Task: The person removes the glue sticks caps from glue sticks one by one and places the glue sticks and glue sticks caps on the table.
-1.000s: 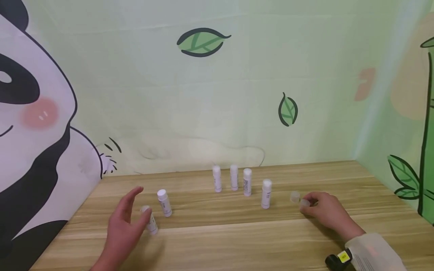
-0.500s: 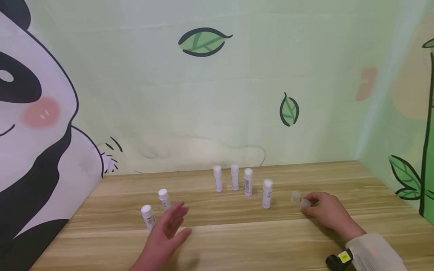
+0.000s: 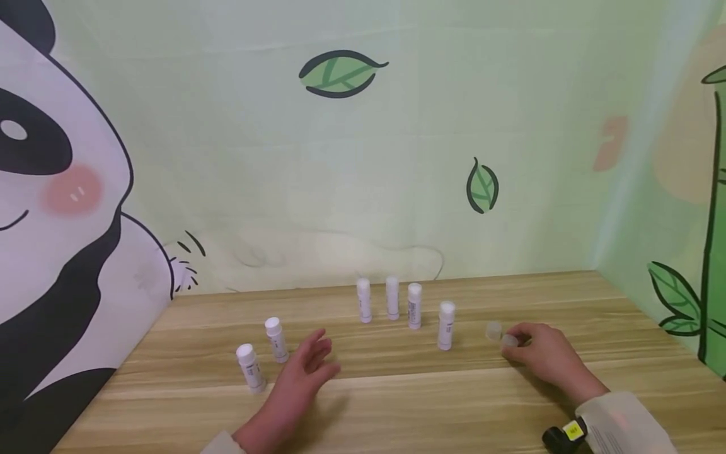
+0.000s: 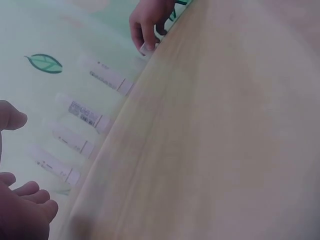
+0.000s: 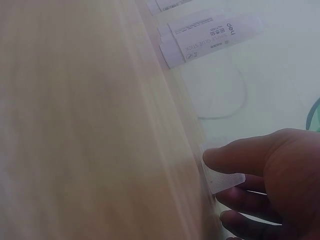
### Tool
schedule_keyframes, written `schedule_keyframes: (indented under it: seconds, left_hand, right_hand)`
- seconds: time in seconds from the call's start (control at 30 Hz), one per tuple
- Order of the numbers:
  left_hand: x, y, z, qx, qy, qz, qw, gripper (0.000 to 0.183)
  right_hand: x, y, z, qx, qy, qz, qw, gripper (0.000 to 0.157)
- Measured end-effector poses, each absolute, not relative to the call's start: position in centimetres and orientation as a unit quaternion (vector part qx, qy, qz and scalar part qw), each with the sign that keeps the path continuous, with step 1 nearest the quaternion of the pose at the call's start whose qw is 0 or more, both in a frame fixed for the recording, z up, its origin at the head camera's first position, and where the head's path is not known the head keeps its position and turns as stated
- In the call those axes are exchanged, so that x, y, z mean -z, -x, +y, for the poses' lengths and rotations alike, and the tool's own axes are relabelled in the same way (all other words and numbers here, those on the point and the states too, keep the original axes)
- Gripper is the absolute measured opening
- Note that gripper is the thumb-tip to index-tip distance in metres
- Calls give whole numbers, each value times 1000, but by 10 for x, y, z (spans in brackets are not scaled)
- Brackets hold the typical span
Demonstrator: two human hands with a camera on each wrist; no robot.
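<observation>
My right hand (image 3: 544, 357) pinches a small translucent ribbed cap (image 5: 226, 181) between thumb and fingers, low at the tabletop on the right. Just to its left is a second translucent cap (image 3: 493, 330). My left hand (image 3: 299, 381) is over the table left of centre, fingers relaxed, thumb apart, holding nothing. Two white glue sticks stand beside it on the left, the nearer glue stick (image 3: 251, 367) and the farther glue stick (image 3: 276, 340). The glue stick (image 3: 445, 325) closest to my right hand is upright, and its printed label shows in the right wrist view.
Three more upright glue sticks stand toward the back, a left one (image 3: 364, 301), a middle one (image 3: 392, 298) and a right one (image 3: 414, 306). Behind the wooden table (image 3: 397, 410) hangs a pale green backdrop (image 3: 255, 157) with a panda and leaves.
My left hand has moved right, away from the two left glue sticks, uncovering both. My right hand keeps its place at the cap.
</observation>
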State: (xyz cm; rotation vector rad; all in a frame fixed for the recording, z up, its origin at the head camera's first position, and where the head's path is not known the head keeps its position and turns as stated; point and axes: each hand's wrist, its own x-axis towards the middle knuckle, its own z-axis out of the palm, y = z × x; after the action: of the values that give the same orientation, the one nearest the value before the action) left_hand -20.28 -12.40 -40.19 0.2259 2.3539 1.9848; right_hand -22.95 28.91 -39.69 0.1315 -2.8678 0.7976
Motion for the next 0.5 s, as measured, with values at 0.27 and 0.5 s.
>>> schedule_keyframes:
  seconds: [0.27, 0.5]
  left_hand:
    - [405, 227, -115, -639, -52, 767, 21, 78]
    - [407, 246, -110, -626, -47, 778, 17, 83]
  right_hand:
    - [400, 231, 290, -264, -40, -960, 82, 31]
    - [401, 231, 290, -266, -43, -959, 83, 30]
